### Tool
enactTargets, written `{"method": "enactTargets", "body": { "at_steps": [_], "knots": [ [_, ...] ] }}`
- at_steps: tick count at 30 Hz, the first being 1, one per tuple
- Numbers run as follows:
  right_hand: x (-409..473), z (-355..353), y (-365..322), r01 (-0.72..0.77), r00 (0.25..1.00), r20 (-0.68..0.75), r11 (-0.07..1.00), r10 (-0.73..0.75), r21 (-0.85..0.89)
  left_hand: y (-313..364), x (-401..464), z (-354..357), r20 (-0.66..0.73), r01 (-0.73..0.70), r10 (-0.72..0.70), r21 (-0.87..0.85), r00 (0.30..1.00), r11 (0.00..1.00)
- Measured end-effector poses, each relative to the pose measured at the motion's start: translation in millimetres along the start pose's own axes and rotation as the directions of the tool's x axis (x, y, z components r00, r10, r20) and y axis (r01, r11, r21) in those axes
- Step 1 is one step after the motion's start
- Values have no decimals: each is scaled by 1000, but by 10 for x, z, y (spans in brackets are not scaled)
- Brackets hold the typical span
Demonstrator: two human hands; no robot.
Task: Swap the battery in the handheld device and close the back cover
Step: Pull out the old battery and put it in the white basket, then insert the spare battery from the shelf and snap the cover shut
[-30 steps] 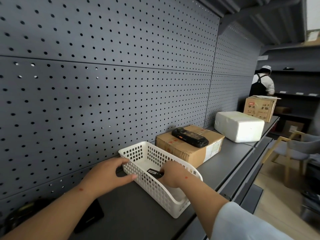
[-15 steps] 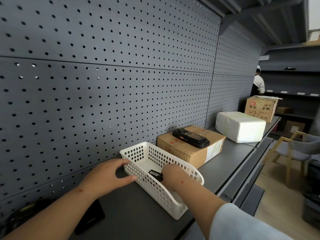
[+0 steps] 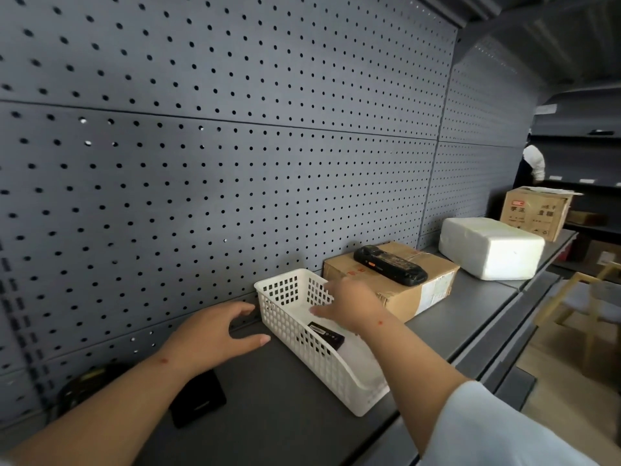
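- Head view: flat black rectangular battery point(image 3: 326, 334) lies inside white perforated plastic basket point(image 3: 289, 297), centre frame, long axis running upper-left to lower-right.
- Right hand point(image 3: 349, 306) above it, fingers spread, empty.
- Left hand point(image 3: 215, 334) open beside basket.
- Black handheld device point(image 3: 389, 264) on cardboard box point(image 3: 403, 294).

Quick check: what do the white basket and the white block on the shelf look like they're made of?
Basket: apparently moulded plastic, white with a slight sheen; the thin walls carry a grid of square holes. Block: likely foam such as polystyrene, matte white with softly rounded edges and an uneven surface; it cannot be confirmed from here.
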State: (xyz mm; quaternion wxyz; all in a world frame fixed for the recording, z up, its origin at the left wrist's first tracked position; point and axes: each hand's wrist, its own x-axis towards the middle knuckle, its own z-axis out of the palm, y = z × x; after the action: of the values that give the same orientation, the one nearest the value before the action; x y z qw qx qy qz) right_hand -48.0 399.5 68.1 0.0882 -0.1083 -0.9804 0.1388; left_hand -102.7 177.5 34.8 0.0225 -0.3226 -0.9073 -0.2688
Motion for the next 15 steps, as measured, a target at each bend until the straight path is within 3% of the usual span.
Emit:
{"method": "enactTargets", "body": {
  "at_steps": [5, 15],
  "knots": [
    [9, -123, -231, 99, 994, -67, 981, -89, 169, -137, -217, -114, -11, 82, -81, 43, 997, 996],
    [-129, 143, -918, 269, 953, 33, 892, -301, 362, -482, -864, -439, -57, 224, -220, 74, 974, 972]
  ]
}}
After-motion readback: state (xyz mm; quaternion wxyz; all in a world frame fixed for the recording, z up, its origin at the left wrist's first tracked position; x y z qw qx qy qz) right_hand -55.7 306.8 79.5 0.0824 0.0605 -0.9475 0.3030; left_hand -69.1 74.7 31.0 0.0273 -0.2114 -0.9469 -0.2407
